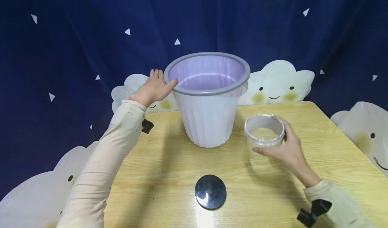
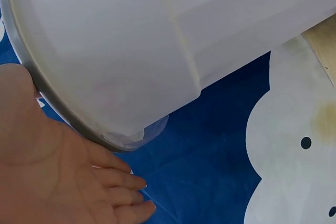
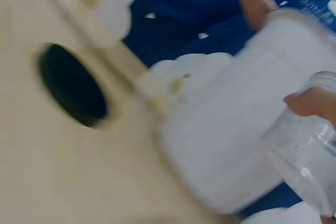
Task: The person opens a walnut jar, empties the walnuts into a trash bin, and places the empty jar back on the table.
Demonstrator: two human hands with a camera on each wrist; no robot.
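Observation:
A white trash can [image 1: 209, 120] with a grey rim and a pale purple liner inside stands upright on the wooden table. Against the left side of its rim rests my left hand [image 1: 156, 88], the thumb at the rim and the fingers straight; the left wrist view shows the palm beside the rim [image 2: 63, 114]. My right hand [image 1: 288, 149] grips a clear plastic jar [image 1: 263, 138], its mouth uncovered and facing up, right of the trash can. In the right wrist view the thumb lies across the jar [image 3: 304, 156] near its neck. The jar appears to hold nothing.
A round black lid [image 1: 210, 192] lies flat on the table [image 1: 169, 194], in front of the trash can. Behind the table hangs a dark blue curtain [image 1: 194, 15] with white triangles and smiling clouds.

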